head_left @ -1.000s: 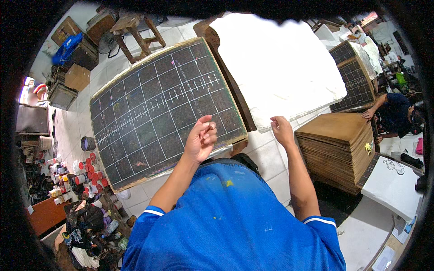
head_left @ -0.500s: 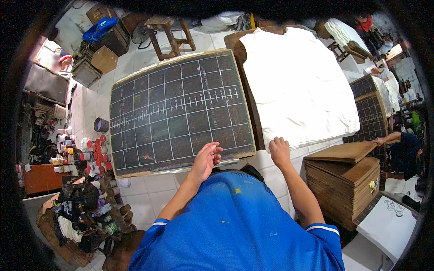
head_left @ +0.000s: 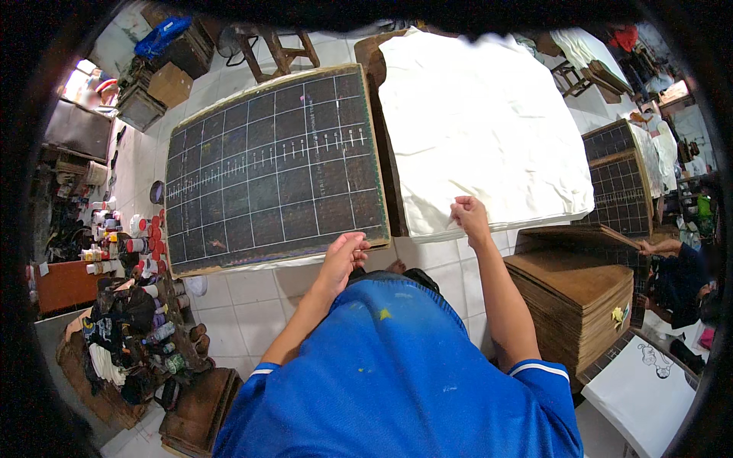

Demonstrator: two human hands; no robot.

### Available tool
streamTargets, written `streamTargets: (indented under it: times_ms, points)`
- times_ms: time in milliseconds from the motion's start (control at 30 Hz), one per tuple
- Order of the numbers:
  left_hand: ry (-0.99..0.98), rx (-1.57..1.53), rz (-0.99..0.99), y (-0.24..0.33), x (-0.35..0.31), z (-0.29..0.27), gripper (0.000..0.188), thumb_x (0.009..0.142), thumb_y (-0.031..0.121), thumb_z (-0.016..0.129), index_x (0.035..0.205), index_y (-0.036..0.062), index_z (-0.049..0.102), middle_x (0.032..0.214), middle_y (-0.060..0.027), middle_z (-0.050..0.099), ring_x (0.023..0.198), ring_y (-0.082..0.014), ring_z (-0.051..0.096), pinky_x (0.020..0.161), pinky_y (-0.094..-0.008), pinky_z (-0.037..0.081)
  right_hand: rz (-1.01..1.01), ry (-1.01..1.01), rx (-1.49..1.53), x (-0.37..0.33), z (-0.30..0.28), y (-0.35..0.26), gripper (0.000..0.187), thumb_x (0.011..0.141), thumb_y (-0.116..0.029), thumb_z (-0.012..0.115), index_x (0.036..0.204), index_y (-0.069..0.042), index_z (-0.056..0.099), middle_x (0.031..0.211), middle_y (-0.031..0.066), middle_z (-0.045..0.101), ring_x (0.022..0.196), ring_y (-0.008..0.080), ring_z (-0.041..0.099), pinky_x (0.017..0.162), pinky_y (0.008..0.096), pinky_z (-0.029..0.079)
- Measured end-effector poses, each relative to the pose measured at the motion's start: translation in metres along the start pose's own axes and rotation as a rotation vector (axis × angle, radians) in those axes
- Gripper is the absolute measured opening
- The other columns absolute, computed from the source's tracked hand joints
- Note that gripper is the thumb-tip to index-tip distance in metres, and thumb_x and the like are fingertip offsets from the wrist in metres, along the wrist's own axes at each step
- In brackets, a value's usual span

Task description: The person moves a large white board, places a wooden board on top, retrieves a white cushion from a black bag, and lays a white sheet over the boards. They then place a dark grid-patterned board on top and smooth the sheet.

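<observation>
A stack of white cloth pieces [head_left: 489,130], cut in a garment-like outline, lies ahead to the right, its top layer wrinkled near the front. My right hand [head_left: 472,217] is at the stack's near edge, thumb and fingers pinched on the top cloth; the fingertips partly hide the grip. To the left is a black board [head_left: 263,172] with white grid lines and a ruled scale across its middle. My left hand [head_left: 343,259] hovers by this board's near right corner, fingers loosely curled and apart, with nothing visible in them.
At right, another person's hand [head_left: 649,248] holds up the top sheet of a brown board stack [head_left: 569,305]. A white sheet with a line drawing [head_left: 645,374] lies lower right. Paint containers [head_left: 137,244] and clutter line the left; a wooden stool [head_left: 279,53] stands behind.
The view has shifted, moving the tables left and up. My right hand has moved slightly inward over the cloth; my left fingers have curled more. The other person's sheet is lifted higher.
</observation>
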State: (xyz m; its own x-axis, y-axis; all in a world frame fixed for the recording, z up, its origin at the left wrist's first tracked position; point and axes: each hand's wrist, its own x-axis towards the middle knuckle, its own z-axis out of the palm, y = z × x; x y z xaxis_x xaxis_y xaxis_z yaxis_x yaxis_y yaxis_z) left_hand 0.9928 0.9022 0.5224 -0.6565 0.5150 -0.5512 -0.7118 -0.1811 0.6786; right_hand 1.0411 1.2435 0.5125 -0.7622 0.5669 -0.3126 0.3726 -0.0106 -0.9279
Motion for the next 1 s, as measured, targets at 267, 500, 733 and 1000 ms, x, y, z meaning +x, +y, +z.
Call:
streamTargets:
  times_ms: [267,500,733,1000]
  points:
    - [0.035,0.018,0.002,0.004,-0.008,-0.001,0.029,0.099,0.028,0.057,0.121,0.0085,0.055,0.101,-0.0059,0.064,0.08,-0.0123,0.059,0.07,-0.0262,0.048,0.031,-0.238,-0.207,0.012,-0.014,-0.056,0.015,0.093,-0.018,0.063,0.096,-0.003,0.063,0.077,0.0015,0.061,0.059,0.0103,0.059,0.053,0.0243,0.042]
    - [-0.093,0.032,-0.013,0.052,0.015,-0.001,0.029,0.097,0.029,0.06,0.118,0.009,0.055,0.1,-0.0044,0.064,0.079,-0.0108,0.059,0.07,-0.024,0.049,-0.481,0.119,0.068,0.009,-0.031,-0.179,0.02,0.102,-0.018,0.048,0.115,-0.002,0.051,0.096,0.0067,0.059,0.064,0.0153,0.066,0.053,0.0231,0.048]
    - [-0.417,0.242,-0.108,0.106,0.093,0.035,0.036,0.1,0.032,0.055,0.126,0.0077,0.053,0.108,-0.0076,0.065,0.094,-0.0155,0.063,0.08,-0.0305,0.052,-0.784,0.314,0.192,-0.017,-0.028,-0.279,0.016,0.102,-0.008,0.046,0.114,0.0,0.052,0.122,0.0164,0.06,0.108,0.0208,0.061,0.092,0.0325,0.05]
    - [-0.745,-0.167,-0.187,0.179,0.224,0.168,0.074,0.099,0.059,0.039,0.144,0.0009,0.036,0.136,-0.0147,0.05,0.123,-0.0266,0.05,0.107,-0.043,0.04,-0.996,0.448,-0.271,-0.155,0.062,-0.238,0.011,0.097,0.001,0.049,0.106,-0.006,0.052,0.114,0.02,0.063,0.107,0.0279,0.061,0.093,0.0392,0.047]
